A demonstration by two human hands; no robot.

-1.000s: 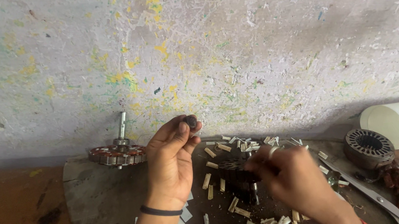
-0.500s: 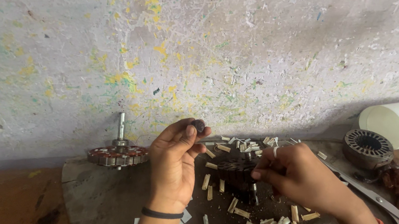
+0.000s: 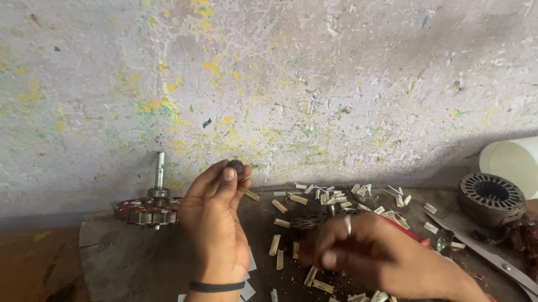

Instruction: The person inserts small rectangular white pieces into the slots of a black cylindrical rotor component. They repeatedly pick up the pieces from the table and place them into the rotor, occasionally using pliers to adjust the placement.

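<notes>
Fingertips of your left hand (image 3: 216,218) pinch a small dark round part (image 3: 235,167) raised near the wall, while your right hand (image 3: 367,258), blurred, grip unclear, hovers over the scattered slips (image 3: 306,199); a loosened pinch could lose that part among them.

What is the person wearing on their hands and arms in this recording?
Both forearms are bare, with no sleeves in view. The left hand has a thin black band around the wrist. The right hand wears a pale ring on one finger. No gloves on either.
</notes>
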